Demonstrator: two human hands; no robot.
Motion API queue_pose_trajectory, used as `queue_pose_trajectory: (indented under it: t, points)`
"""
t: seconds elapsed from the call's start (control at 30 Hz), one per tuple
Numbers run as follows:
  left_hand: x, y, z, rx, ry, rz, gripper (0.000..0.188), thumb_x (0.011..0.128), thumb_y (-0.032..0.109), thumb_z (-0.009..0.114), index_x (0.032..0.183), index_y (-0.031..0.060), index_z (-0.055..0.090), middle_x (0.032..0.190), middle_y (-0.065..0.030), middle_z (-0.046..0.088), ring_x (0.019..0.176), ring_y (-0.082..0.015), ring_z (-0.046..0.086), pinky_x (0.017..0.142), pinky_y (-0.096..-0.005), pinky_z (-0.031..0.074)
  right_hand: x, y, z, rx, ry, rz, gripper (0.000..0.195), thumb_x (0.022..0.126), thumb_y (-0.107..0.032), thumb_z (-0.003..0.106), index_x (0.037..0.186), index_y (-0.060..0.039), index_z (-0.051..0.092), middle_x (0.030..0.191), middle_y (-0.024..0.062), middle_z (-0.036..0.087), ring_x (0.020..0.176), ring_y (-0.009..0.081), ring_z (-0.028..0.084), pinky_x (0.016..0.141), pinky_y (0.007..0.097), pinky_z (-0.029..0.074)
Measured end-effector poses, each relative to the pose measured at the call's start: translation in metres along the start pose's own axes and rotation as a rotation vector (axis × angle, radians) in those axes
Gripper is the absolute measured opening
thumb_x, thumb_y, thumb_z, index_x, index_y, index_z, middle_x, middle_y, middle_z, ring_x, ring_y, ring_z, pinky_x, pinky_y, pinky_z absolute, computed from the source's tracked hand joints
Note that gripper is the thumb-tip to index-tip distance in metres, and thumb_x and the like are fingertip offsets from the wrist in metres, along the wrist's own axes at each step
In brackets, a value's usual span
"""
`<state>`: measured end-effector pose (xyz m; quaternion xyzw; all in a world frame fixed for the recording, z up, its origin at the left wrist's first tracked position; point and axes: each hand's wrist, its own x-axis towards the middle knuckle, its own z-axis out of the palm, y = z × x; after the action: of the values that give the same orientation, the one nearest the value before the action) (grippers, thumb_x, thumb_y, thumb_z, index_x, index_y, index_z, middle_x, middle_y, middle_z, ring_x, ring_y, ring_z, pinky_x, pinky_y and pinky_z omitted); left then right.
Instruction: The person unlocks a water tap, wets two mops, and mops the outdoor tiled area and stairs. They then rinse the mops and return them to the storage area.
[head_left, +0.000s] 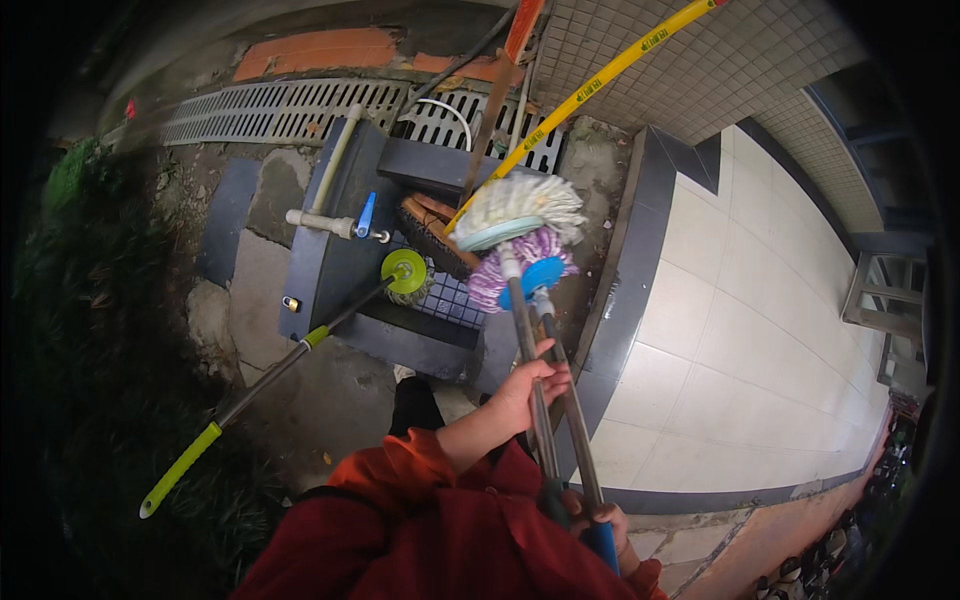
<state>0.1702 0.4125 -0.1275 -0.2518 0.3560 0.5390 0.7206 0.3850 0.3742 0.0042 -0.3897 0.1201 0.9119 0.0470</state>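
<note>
My left hand (529, 394) is closed around the metal pole of the white mop (521, 214); whether it also touches the second pole is unclear. Lower down, my right hand (607, 521) grips the blue handle (600, 544) of the purple-and-white mop (491, 277), close beside the other mop's dark handle end. Both mop heads are raised near the right side of a dark-tiled wash basin, the white one overlapping the purple one. Inside the basin rests a green mop head (405, 274), its pole (262, 386) leaning out over the near left edge.
The dark-tiled basin wall (409, 345) lies ahead, with a blue-levered tap (365, 217) and a padlock (291, 304) on its left. A broom (439, 232) and a yellow pole (577, 97) stand there. Beyond runs a drain grate (292, 109); right, a pale tiled floor (720, 322); left, plants (150, 420).
</note>
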Motion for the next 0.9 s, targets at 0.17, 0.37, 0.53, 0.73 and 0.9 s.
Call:
queue_pose_trajectory:
  t: [0.17,0.37,0.53,0.73,0.9]
  points:
    - [-0.016,0.007,-0.021,-0.008,0.080,0.020,0.069,0.074,0.003,0.048,0.135,0.0317,0.030,0.095,-0.0073,0.057,0.089,-0.0205,0.058,0.079,-0.0407,0.050,0.000,0.003,0.018,-0.217,0.027,0.003,0.054,0.067,-0.033,0.056,0.110,-0.0034,0.044,0.103,0.0109,0.051,0.086,0.0204,0.054,0.074,0.0282,0.045]
    - [-0.023,0.037,-0.028,-0.182,-0.360,-0.072,0.079,0.075,-0.001,0.044,0.139,0.0383,0.019,0.125,-0.0167,0.047,0.111,-0.0289,0.053,0.080,-0.0475,0.048,0.049,-0.017,0.036,-0.495,0.046,-0.088,0.046,0.075,-0.037,0.056,0.109,-0.0079,0.050,0.107,0.0077,0.051,0.093,0.0198,0.051,0.085,0.0323,0.036]
    - [-0.029,0.046,-0.023,-0.153,-0.082,-0.170,0.041,0.084,0.005,0.046,0.119,0.0249,0.038,0.089,-0.0126,0.054,0.079,-0.0218,0.057,0.066,-0.0366,0.046,0.049,-0.018,0.034,-0.621,0.161,-0.017,0.035,0.083,-0.038,0.054,0.106,-0.0128,0.057,0.120,0.0067,0.048,0.107,0.0186,0.047,0.101,0.0364,0.025]
    - [-0.032,0.018,-0.029,-0.049,0.051,0.179,0.034,0.081,0.010,0.052,0.114,0.0166,0.045,0.076,-0.0090,0.053,0.067,-0.0182,0.056,0.056,-0.0313,0.047,0.078,-0.008,0.022,-1.639,0.565,-0.544,0.012,0.087,-0.015,0.056,0.087,-0.0031,0.057,0.066,-0.0003,0.053,0.055,0.0054,0.044,0.049,0.0202,0.036]
    - [0.011,-0.001,-0.069,0.044,0.165,0.102,0.067,0.083,-0.002,0.050,0.133,0.0363,0.027,0.096,-0.0153,0.055,0.075,-0.0243,0.059,0.066,-0.0397,0.050,0.139,-0.016,0.009,-2.032,0.575,-0.642,0.025,0.082,-0.023,0.058,0.096,-0.0034,0.053,0.074,0.0015,0.055,0.063,0.0104,0.049,0.055,0.0236,0.040]
